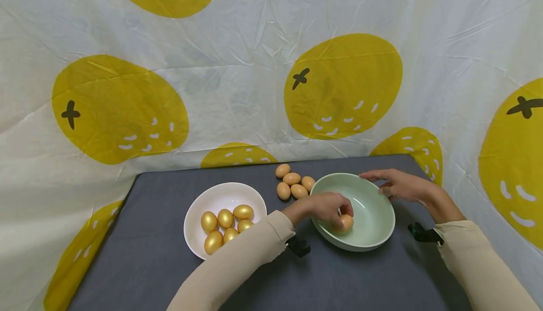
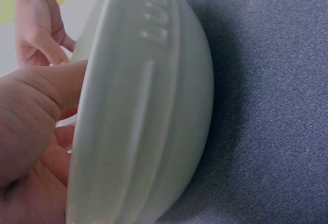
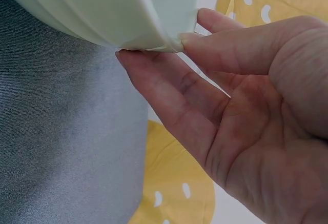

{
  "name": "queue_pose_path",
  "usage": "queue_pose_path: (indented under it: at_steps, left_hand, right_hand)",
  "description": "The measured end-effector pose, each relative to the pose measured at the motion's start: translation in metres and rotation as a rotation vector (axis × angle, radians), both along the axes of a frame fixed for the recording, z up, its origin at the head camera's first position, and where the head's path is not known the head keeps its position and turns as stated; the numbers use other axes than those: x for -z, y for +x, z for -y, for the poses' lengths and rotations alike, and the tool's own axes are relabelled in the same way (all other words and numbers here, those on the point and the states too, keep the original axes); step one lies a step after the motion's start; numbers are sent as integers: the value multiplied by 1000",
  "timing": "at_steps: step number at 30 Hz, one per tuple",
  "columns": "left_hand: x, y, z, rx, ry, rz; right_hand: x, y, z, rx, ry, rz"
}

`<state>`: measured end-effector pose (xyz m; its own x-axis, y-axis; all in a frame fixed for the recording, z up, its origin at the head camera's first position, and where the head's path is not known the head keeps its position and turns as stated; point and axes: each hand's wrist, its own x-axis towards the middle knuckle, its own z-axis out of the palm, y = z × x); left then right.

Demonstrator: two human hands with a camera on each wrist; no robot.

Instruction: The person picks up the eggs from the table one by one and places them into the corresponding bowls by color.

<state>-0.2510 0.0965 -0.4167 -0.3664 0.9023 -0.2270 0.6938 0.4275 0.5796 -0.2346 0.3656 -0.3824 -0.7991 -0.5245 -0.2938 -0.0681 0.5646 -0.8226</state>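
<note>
My left hand (image 1: 326, 207) reaches over the near left rim of a pale green bowl (image 1: 373, 221). Its fingers hold a brown egg (image 1: 346, 224) low inside that bowl. From the left wrist, the bowl's outer wall (image 2: 148, 101) with raised lettering hides the egg and the fingertips. On the far right side, my right hand (image 1: 399, 186) grips the bowl's rim. The right wrist view shows the thumb (image 3: 225, 49) at the rim and the fingers (image 3: 164, 90) along the outside.
Several brown eggs (image 1: 292, 179) lie on the dark grey cloth (image 1: 152, 235) behind and left of the green bowl. A white bowl (image 1: 193, 228) with several golden eggs (image 1: 226, 218) stands at left, partly behind my left sleeve. A fruit-print curtain (image 1: 237, 103) hangs behind the table.
</note>
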Motion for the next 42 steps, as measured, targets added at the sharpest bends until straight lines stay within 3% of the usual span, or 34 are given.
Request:
queue_pose_path:
  at_steps: [6, 10, 14, 18, 28, 36, 42]
  left_hand:
    - [-2, 4, -2, 8, -49, -18]
    - [-5, 3, 2, -2, -15, 34]
    - [-11, 0, 11, -35, 59, 142]
    - [-18, -7, 23, -93, 139, 194]
    - [-34, -28, 61, -241, 248, 170]
    - [-33, -42, 90, -380, 278, 148]
    - [-23, -49, 108, -527, 251, 107]
  right_hand:
    - [-1, -1, 0, -7, 8, -5]
    - [-2, 0, 1, -7, 13, -4]
    - [-2, 0, 2, -8, 22, -5]
    - [0, -2, 1, -3, 36, -5]
    - [4, -5, -2, 5, 60, -16]
    - [3, -4, -2, -9, 36, -4]
    - [3, -4, -2, -4, 43, -6]
